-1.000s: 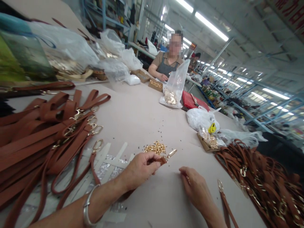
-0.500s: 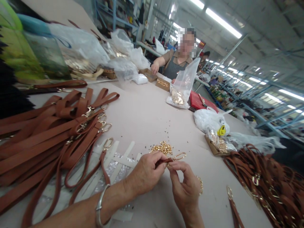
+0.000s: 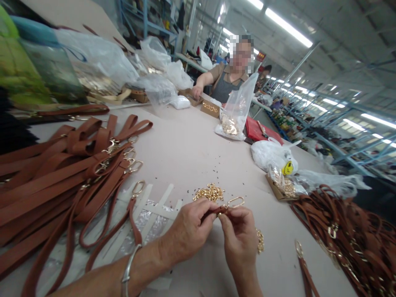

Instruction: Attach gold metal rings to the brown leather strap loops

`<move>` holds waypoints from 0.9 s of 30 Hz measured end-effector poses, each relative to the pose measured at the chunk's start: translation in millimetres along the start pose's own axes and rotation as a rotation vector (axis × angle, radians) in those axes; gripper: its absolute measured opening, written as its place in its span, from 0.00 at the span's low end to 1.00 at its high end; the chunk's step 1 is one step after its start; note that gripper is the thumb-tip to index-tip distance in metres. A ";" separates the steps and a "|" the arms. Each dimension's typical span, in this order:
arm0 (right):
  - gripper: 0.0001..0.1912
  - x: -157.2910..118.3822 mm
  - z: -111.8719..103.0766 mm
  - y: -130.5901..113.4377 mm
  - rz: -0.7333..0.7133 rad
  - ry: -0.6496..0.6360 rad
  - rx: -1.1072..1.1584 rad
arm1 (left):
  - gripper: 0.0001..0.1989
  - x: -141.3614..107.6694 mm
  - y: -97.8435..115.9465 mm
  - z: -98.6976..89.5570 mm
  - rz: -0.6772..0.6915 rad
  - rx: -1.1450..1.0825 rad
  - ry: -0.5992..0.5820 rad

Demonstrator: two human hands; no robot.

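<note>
Both hands meet at the lower middle of the view around the end of a brown leather strap (image 3: 222, 209), which carries a gold oval clasp (image 3: 236, 201). My left hand (image 3: 188, 225), with a silver bangle on the wrist, pinches the strap from the left. From the right, my right hand (image 3: 239, 233) grips it, its thumb beside a tiny gold piece (image 3: 219, 214). Just beyond the fingers lies a pile of small gold hardware (image 3: 209, 192). A second gold pile (image 3: 260, 241) is partly hidden behind my right hand.
Brown straps with clasps (image 3: 71, 165) cover the left of the table (image 3: 185, 144); more straps (image 3: 355, 239) lie at the right. A clear bag (image 3: 232, 119), red item (image 3: 262, 131) and small box (image 3: 210, 109) stand farther back. Across the table sits a person (image 3: 230, 82).
My right hand's fingers have closed in more around the strap end, and the clasp has turned slightly. The view has shifted a little; the other person's hand is lower, at a box.
</note>
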State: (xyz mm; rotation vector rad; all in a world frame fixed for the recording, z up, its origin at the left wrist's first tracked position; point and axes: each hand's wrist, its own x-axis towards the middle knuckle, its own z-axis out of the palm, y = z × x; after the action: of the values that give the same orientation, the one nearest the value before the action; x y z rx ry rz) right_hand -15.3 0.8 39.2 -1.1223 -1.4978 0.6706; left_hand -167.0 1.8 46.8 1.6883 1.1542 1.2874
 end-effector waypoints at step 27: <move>0.20 -3.3 -1.7 -22.3 0.358 0.077 0.458 | 0.12 5.3 12.5 -0.4 -0.354 -0.412 -0.157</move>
State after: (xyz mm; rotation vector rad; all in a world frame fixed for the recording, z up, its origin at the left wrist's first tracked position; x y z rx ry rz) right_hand -20.3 -11.2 57.7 -1.0465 -1.0102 1.1380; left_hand -164.0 2.4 60.1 1.1984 0.9618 1.0607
